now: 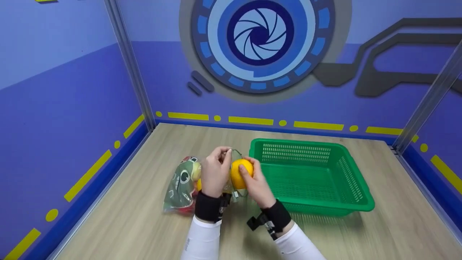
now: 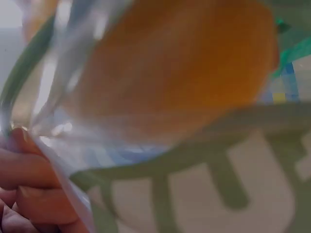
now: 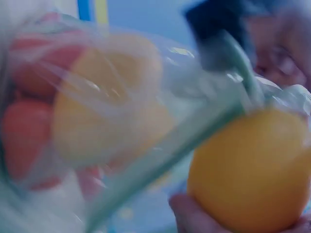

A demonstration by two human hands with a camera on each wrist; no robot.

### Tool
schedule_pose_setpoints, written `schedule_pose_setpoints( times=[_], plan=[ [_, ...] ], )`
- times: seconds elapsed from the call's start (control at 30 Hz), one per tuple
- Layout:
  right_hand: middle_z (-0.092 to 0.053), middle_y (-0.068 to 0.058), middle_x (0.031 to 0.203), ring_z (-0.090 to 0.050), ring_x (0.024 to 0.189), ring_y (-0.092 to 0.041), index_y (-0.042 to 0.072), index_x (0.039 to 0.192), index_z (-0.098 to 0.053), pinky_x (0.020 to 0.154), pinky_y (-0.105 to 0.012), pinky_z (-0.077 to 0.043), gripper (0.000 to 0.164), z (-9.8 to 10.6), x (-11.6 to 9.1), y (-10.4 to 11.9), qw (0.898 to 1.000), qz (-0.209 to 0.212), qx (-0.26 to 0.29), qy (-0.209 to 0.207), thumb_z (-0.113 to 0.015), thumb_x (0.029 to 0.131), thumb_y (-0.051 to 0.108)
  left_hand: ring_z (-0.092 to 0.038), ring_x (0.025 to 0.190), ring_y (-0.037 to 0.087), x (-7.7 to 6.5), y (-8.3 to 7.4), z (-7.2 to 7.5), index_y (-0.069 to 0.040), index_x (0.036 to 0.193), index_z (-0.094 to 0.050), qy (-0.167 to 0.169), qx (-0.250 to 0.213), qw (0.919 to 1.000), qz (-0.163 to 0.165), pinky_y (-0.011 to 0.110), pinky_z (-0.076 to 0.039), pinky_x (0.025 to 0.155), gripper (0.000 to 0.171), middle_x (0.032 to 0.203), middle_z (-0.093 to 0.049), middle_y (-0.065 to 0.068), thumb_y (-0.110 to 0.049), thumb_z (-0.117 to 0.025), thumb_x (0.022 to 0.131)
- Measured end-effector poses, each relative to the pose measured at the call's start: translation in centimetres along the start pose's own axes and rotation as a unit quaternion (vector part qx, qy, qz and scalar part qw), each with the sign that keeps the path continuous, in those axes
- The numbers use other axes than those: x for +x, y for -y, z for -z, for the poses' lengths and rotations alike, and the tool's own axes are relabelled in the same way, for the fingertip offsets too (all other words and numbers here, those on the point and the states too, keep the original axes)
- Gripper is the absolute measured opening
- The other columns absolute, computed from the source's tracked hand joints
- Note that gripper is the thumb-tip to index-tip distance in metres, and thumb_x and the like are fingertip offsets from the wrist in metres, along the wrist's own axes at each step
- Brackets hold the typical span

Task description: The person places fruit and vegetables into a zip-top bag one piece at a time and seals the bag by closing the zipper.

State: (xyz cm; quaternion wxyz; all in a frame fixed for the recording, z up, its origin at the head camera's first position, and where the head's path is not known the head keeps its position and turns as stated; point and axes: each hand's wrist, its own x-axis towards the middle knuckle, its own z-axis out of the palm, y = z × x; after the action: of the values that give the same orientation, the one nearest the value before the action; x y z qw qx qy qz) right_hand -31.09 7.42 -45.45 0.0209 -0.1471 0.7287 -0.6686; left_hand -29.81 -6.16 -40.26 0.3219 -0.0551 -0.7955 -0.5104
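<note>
A clear plastic bag (image 1: 179, 186) with green and white print lies on its side on the table, left of the hands. My left hand (image 1: 213, 173) pinches the green-edged mouth of the bag between thumb and fingers. At that mouth my right hand (image 1: 260, 186) holds an orange (image 1: 241, 173), its thumb across the front. In the right wrist view, yellow fruit (image 3: 104, 97) and red round pieces (image 3: 29, 141) show through the film. Printed film (image 2: 194, 194) fills the lower left wrist view, with the orange blurred behind it.
A green plastic basket (image 1: 361, 206) with slatted walls stands to the right, close to my right hand. The wooden table (image 1: 137, 224) meets blue walls at the back and sides. Metal posts (image 1: 135, 72) mark the corners.
</note>
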Motion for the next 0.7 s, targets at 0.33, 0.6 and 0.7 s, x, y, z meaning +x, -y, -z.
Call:
schedule_pose_setpoints(
  times=[0.33, 0.6, 0.7],
  plan=[
    [-0.022, -0.03, 0.163, -0.041, 0.143, -0.045, -0.005, 0.15, -0.021, 0.099, -0.023, -0.046, 0.057, -1.7, -0.6, -0.9, 0.996, 0.024, 0.075, 0.036, -0.043, 0.097, -0.004, -0.05, 0.061, 0.013, -0.1, -0.5, -0.3, -0.002, 0.101, -0.075, 0.008, 0.026, 0.9996, 0.0, 0.021, -0.047, 0.061, 0.014, 0.071, -0.062, 0.008, -0.012, -0.067, 0.1],
    [-0.054, -0.026, 0.133, -0.059, 0.117, -0.04, -0.006, 0.137, -0.056, 0.101, -0.044, -0.051, 0.038, -1.5, -0.4, -1.3, 0.995, 0.071, -0.063, -0.021, -0.061, 0.1, 0.004, -0.046, 0.057, 0.009, -0.3, -0.3, -0.2, -0.002, 0.102, -0.075, -0.003, 0.026, 0.9996, -0.009, 0.018, -0.041, 0.054, 0.014, 0.067, -0.057, 0.005, -0.013, -0.067, 0.1],
    [-0.056, -0.019, 0.115, -0.054, 0.097, -0.027, -0.004, 0.139, -0.059, 0.083, -0.035, -0.047, 0.04, -1.1, -0.6, -1.0, 0.984, 0.071, -0.164, -0.012, -0.06, 0.103, 0.013, -0.045, 0.057, 0.009, -0.3, -0.2, -0.2, -0.002, 0.103, -0.075, -0.009, 0.024, 0.9995, -0.019, 0.018, -0.04, 0.054, 0.014, 0.066, -0.056, 0.006, -0.012, -0.067, 0.1]
  ],
)
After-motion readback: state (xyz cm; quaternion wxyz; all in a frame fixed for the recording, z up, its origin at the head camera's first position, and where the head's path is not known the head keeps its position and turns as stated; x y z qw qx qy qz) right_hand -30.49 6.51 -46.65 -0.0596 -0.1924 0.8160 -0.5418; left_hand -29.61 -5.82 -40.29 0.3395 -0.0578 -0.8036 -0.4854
